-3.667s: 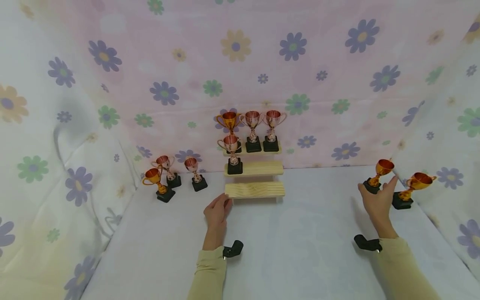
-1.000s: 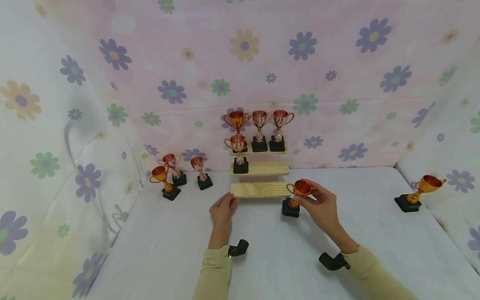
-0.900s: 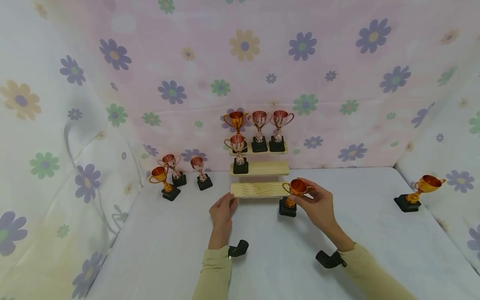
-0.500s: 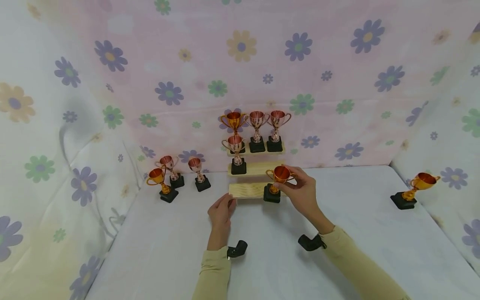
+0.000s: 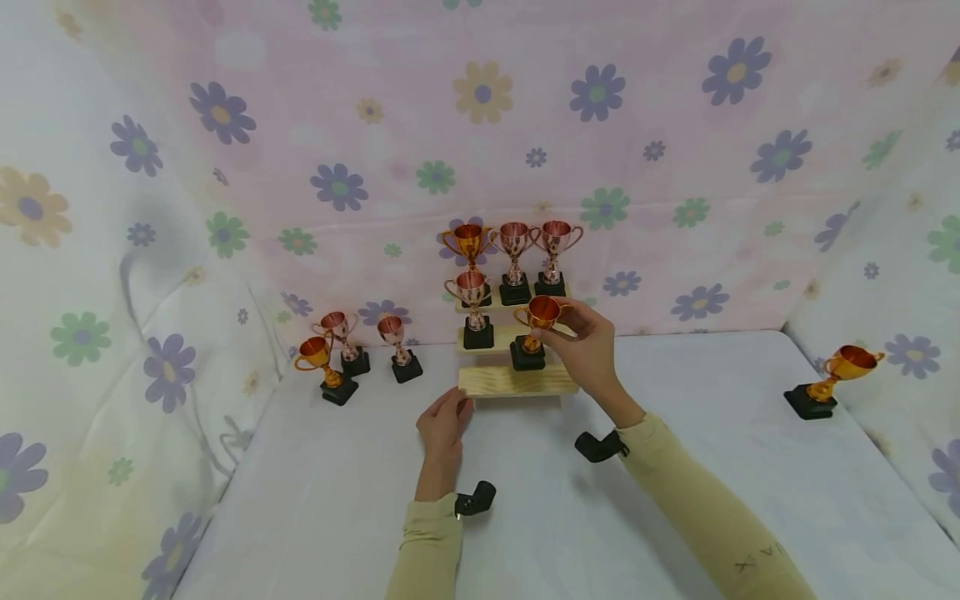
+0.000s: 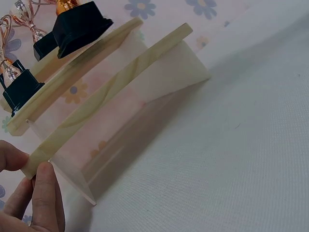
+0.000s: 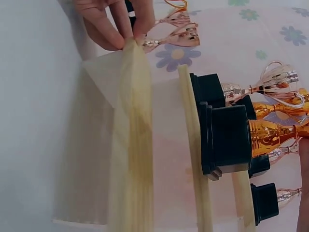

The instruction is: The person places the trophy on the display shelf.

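My right hand (image 5: 588,346) grips a gold trophy cup (image 5: 543,313) by its stem and cup. Its black base (image 7: 227,137) is at the middle board (image 5: 501,340) of a three-step wooden stand; whether it touches the board I cannot tell. My left hand (image 5: 442,423) pinches the left end of the lowest board (image 5: 517,382), thumb above and fingers below in the left wrist view. A rose-gold trophy (image 5: 472,292) stands at the left of the middle board. On the top board are a gold trophy (image 5: 467,240) and two rose-gold trophies (image 5: 515,242).
At the left stand a gold trophy (image 5: 317,354) and two rose-gold trophies (image 5: 392,331) on the white cloth. One more gold trophy (image 5: 851,363) stands far right by the side wall. A flowered cloth (image 5: 405,108) hangs close behind the stand.
My right hand has carried the gold trophy from the far right, leftward past the lowest board and up to the middle board. My left hand keeps its pinch on the stand.
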Demonstrator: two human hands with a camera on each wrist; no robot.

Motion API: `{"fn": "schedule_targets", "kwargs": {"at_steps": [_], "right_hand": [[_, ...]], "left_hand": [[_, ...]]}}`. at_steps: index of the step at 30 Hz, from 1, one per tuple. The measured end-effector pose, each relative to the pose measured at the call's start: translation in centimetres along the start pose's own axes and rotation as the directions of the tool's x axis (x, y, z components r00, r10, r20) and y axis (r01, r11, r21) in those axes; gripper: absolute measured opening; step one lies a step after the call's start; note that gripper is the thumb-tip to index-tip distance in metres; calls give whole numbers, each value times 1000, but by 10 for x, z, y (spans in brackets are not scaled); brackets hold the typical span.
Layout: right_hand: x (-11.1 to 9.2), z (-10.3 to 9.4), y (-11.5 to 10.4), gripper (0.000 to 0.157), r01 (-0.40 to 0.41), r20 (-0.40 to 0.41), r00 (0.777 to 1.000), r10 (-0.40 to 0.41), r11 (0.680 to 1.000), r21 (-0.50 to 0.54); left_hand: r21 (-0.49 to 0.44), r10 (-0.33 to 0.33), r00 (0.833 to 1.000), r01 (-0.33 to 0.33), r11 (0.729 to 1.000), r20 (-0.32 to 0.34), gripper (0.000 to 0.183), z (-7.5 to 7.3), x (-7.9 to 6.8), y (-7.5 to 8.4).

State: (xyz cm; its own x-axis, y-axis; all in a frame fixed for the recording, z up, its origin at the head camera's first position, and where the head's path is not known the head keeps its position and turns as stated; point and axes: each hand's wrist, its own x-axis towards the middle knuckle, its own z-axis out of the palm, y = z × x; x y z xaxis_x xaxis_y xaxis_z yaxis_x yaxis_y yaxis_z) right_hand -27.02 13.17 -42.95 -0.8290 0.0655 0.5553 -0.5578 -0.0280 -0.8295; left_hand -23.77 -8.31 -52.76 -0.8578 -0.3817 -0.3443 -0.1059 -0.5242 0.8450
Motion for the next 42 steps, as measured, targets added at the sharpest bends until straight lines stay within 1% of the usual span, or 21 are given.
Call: {"fn": "schedule_targets", "kwargs": {"at_steps": [4,8,12,15,19,26,30,35,42], "right_hand": [[10,4,0,49,1,-4,1000,-1,1000,3],[19,9,-2,50,7,-4,1000,-7,1000,-23],[25,15,-13,47,0,11,1000,1,999,-49],[29,18,-22,44,-21,18,1000,22,998,-54],[34,22,-23,43,-38,25,999,39,997,-63],[39,27,-24,44,-55,49,997,62,990,-132],[41,28,-23,45,-69,65,995,79,988,-139],[42,30,-24,44,-68,73,994,80,986,-154],[43,33,-21,45,-72,56,995,80,989,-129]], "left_hand": [[4,1,1000,-1,1000,-3,34,0,0,0],[3,-2,1000,2,1000,-8,34,0,1,-1],[6,-6,1000,6,1000,-11,34,0,1,-1],[12,-11,1000,11,1000,-12,34,0,0,0],[19,-15,1000,15,1000,-11,34,0,-1,0],[25,-18,1000,19,1000,-10,34,1,-2,2],[24,-23,1000,23,999,-12,35,1,-3,3],[27,-22,1000,23,999,-13,35,1,-3,3],[21,-25,1000,25,999,-17,36,0,-2,2]]}}
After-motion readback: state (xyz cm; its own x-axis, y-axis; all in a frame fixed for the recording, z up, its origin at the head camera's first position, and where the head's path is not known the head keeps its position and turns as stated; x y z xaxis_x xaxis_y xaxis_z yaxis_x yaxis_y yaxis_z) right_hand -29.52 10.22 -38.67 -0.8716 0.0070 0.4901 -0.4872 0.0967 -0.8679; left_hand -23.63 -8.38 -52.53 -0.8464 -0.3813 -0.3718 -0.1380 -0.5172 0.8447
